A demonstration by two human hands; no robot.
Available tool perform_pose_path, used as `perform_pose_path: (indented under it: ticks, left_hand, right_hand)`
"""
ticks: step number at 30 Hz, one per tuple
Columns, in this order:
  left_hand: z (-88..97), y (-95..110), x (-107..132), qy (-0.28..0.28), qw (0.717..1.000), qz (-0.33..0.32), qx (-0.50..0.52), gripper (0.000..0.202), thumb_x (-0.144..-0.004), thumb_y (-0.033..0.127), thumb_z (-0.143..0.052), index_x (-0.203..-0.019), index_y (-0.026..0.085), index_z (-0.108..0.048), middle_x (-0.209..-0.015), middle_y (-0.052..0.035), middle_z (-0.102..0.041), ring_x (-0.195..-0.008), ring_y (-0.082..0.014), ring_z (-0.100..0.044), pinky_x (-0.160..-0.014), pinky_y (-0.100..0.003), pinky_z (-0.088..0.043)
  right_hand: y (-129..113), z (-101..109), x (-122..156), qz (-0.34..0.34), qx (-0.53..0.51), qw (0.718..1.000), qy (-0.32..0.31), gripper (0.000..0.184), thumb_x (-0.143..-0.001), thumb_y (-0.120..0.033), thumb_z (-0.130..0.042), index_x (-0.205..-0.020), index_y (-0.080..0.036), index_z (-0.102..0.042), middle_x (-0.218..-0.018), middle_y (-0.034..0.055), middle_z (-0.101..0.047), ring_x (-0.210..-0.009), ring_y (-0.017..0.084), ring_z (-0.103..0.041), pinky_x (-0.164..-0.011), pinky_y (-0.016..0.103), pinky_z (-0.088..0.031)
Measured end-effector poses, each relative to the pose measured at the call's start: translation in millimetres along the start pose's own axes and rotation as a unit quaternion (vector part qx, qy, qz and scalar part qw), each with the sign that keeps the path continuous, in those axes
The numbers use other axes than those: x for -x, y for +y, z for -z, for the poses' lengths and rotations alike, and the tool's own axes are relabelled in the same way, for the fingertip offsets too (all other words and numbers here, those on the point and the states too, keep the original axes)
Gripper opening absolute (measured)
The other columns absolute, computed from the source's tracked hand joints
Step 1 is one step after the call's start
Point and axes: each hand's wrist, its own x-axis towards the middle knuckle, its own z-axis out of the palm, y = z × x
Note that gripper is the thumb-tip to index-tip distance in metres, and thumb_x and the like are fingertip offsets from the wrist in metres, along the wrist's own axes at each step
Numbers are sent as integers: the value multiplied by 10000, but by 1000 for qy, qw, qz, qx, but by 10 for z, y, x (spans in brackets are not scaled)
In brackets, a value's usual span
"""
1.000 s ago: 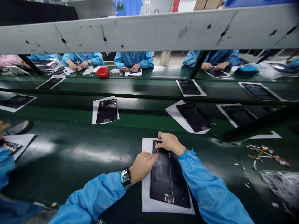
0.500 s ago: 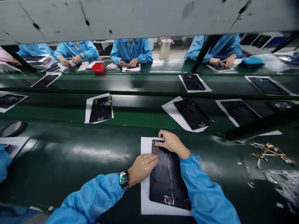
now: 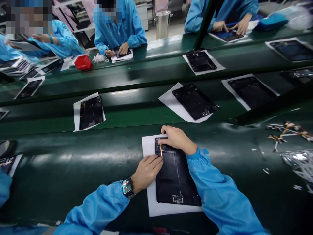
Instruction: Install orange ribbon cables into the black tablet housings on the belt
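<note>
Black tablet back panel (image 3: pixel 177 179) on a white paper sheet (image 3: pixel 147 147), sitting right in front of the person on a green conveyor table (image 3: pixel 73 166), turned a bit off square to the sheet. Both hands up at its top left corner. Left hand (image 3: pixel 146 173) flat-ish over the panel's left edge, smartwatch (image 3: pixel 127 187) on the wrist, fingertips right at the bottom end of a thin yellow strip (image 3: pixel 161 150) lying on the panel. Right hand (image 3: pixel 177 139) over the top edge, fingers curled down onto the panel, index finger at the top end of that same strip. State of the grip on either hand? No way to tell from this angle: could be pinching the strip, could be just pressing on it. Blue sleeves on both arms, elastic cuffs and all.

Further along the table, more black panels on paper sheets: one (image 3: pixel 91 112) to the left, one angled (image 3: pixel 195 101) in the middle, one (image 3: pixel 250 91) to the right. Over on the right, a tangle of ribbon cables (image 3: pixel 288 130) near a clear plastic bag (image 3: pixel 299 160). Across the line, co-workers in matching blue: one pair of hands (image 3: pixel 119 49) on a small panel beside a red box (image 3: pixel 83 62), another pair of hands (image 3: pixel 227 27) on a panel, steel pail (image 3: pixel 162 23) on the floor behind.
</note>
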Motion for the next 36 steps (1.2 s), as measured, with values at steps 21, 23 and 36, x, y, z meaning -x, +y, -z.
perform_pose_path:
  ticks: [21, 23, 36]
  left_hand:
    - [70, 44, -56, -77, 996, -32, -34, 222, -982, 107, -427, -1074, 69, -625, -1155, -140, -665, -1069, -238, -621, -862, -361, -535]
    - [86, 29, -57, -71, 997, -32, -19, 188, -987, 166, -470, -1051, 86, -628, -1125, -129, -672, -1061, -240, -624, -857, -361, -539]
    - [197, -68, -130, -156, 987, 11, 26, 340, -959, 259, -509, -1245, 79, -546, -1332, -172, -527, -1155, -292, -525, -956, -449, -506]
  right_hand:
    - [-3, 4, 3, -10, 10, 1000, -9, 395, -749, -496, -780, -939, -245, -541, -958, 13, -663, -797, 207, -625, -581, 286, -302]
    - [-4, 4, 4, -11, 11, 1000, -11, 402, -747, -497, -782, -950, -245, -544, -974, 20, -665, -808, 211, -629, -589, 284, -317]
    - [-37, 16, 36, -11, -13, 1000, 3, 360, -768, -446, -768, -971, -217, -577, -982, 55, -666, -832, 224, -626, -636, 275, -372]
